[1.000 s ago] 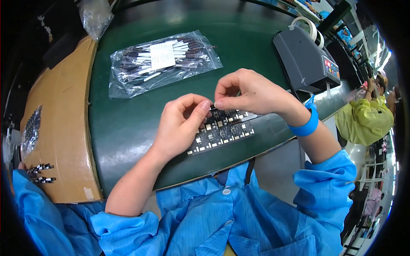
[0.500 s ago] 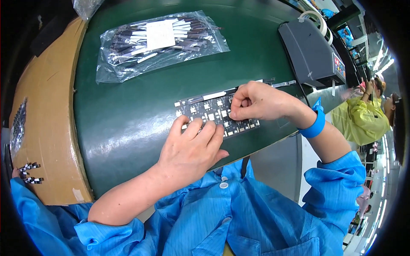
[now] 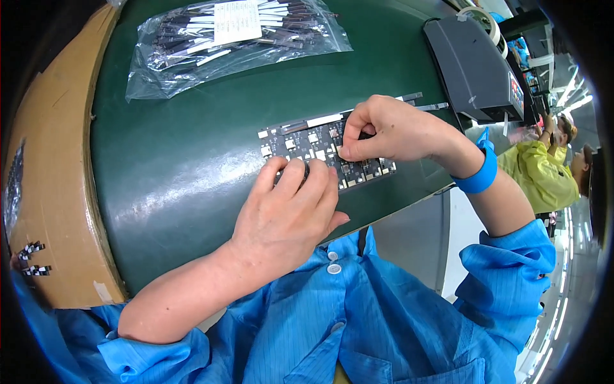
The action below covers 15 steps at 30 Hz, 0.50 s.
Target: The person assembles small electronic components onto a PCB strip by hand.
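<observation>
A black circuit board [image 3: 295,143] with rows of small white and metal parts lies flat on the green table. My left hand [image 3: 284,214] rests on its near left part, fingers bent and a little apart, with the fingertips on the board. Over the board's middle, my right hand [image 3: 398,133] pinches thumb and forefinger together at the surface; whatever is between them is too small or hidden to make out. A thin black-and-white strip [image 3: 325,120] runs along the board's far edge, partly behind my right hand. A blue band [image 3: 480,176] circles my right wrist.
A clear plastic bag [image 3: 192,61] of black-and-white strips with a white label lies at the far left. A dark grey machine [image 3: 473,67] with a tape roll on top stands far right. Cardboard [image 3: 61,173] borders the left. People in yellow [image 3: 543,173] sit beyond the right side.
The view has shifted slightly, so the bag and board sit higher in the picture. Both hands stay at the board, my right thumb and forefinger still pinched together.
</observation>
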Motion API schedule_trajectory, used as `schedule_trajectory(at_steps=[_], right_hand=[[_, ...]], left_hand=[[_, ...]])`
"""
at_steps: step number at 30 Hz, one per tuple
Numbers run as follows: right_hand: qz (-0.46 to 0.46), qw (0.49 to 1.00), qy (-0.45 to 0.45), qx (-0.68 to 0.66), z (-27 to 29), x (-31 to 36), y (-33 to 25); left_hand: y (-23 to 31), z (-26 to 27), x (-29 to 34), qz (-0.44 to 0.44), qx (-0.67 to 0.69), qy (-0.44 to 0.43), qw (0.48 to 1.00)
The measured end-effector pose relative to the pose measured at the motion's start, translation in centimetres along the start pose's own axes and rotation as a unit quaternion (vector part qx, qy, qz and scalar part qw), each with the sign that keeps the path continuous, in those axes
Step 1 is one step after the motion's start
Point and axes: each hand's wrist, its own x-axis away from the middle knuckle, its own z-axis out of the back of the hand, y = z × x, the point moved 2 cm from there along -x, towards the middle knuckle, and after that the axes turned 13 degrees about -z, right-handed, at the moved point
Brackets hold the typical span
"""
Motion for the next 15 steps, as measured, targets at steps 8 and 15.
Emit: schedule_trajectory(at_steps=[8, 15], right_hand=[[-0.022, 0.999, 0.025, 0.000, -0.11, -0.05, -0.18], [-0.022, 0.998, 0.056, 0.025, -0.52, -0.05, -0.17]], left_hand=[[-0.09, -0.26, 0.02, -0.010, -0.016, 0.039, 0.999], [-0.11, -0.12, 0.06, 0.003, -0.004, 0.000, 1.000]])
